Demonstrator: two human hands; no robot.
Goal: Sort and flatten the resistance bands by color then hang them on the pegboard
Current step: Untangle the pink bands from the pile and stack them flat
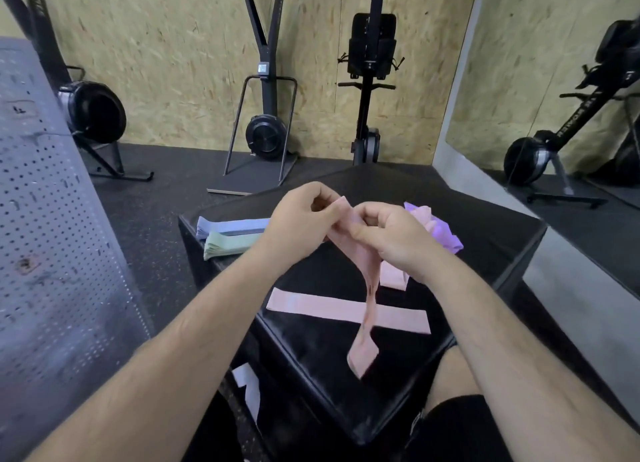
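Above the black box (pixel 485 226), both hands hold one pink band (pixel 360 257) by its upper end. The left hand (pixel 301 219) pinches the top edge with curled fingers, and the right hand (pixel 394 240) pinches the band just beside it. The band hangs twisted, with its long axis running from the hands down toward the person. Its lower end crosses over a flat pink band (pixel 311 307) that lies left to right on the box; contact between the two cannot be confirmed. The hanging band therefore sits roughly square to the flat one and, by judgement, needs untwisting and a quarter turn before stacking. A blue band (pixel 232 226) and a green band (pixel 228 245) lie flat side by side at the far left of the box. An unsorted purple heap (pixel 446 233) lies beyond the right hand. The pegboard (pixel 52 219) stands well apart on the left, nearer the left hand.
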